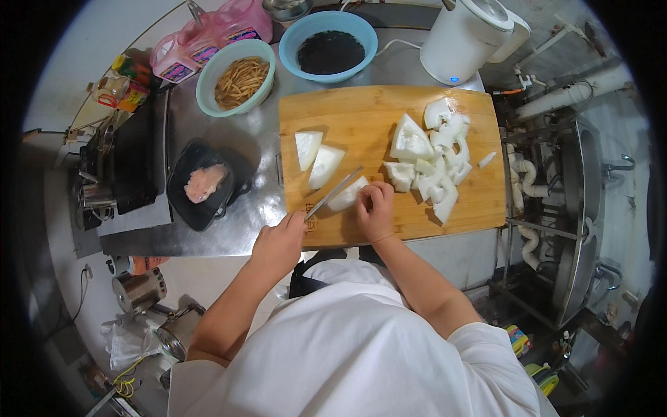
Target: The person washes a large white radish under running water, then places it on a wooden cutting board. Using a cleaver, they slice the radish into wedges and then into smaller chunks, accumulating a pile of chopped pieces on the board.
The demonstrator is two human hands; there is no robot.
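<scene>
My left hand (281, 241) grips the handle of a kitchen knife (335, 192), its blade seen edge-on over the wooden cutting board (338, 109). The blade is beside a pale piece of melon (349, 195), which looks like winter melon. The curled fingers of my right hand (376, 209) hold that piece at its right end; the fingertips are partly hidden. Two more peeled pieces, an upper one (308, 148) and a lower one (326, 166), lie on the board's left part. On its right part, a large wedge (411, 138) touches a heap of white trimmings (443, 174).
Left of the board, a black tray (182, 208) holds raw meat (206, 183). Behind stand a green bowl (204, 99) of brown strips, a blue bowl (287, 49) with dark contents in liquid, and a white electric kettle (458, 47). Pink jugs (172, 57) stand back left.
</scene>
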